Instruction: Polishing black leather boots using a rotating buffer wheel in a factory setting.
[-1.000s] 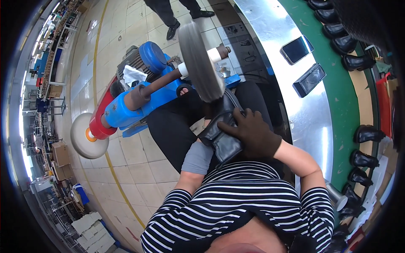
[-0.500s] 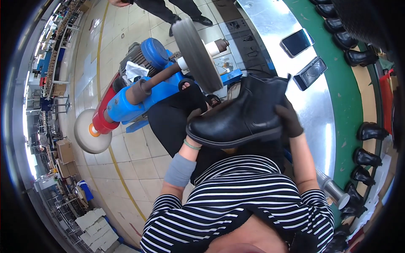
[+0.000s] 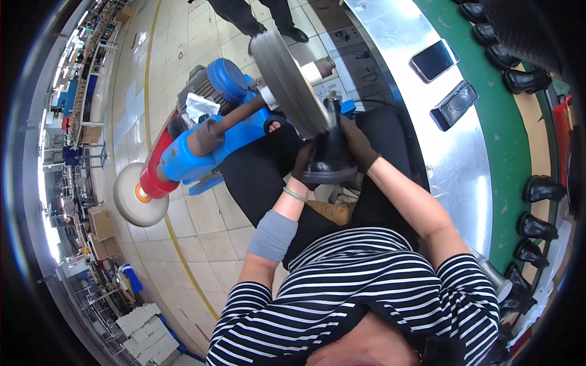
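Observation:
A black leather boot is held between my two dark-gloved hands, its toe toward me and its shaft pointing away. My left hand grips its left side, fingers partly hidden behind the boot. Along the opposite side, my right hand is closed on the boot. The shaft is right at the lower edge of a grey buffing wheel; whether they touch I cannot tell. The wheel's surface looks smeared, as if turning. It sits on the shaft of a blue machine.
A pale round wheel is on the machine's other end. To the right, a metal bench bears a phone and a black case. Black boots line the green surface beyond. Another person's legs stand ahead.
The boot has turned from sideways to toe-toward-me and moved away, up to the wheel's lower edge. My right hand has moved left with it.

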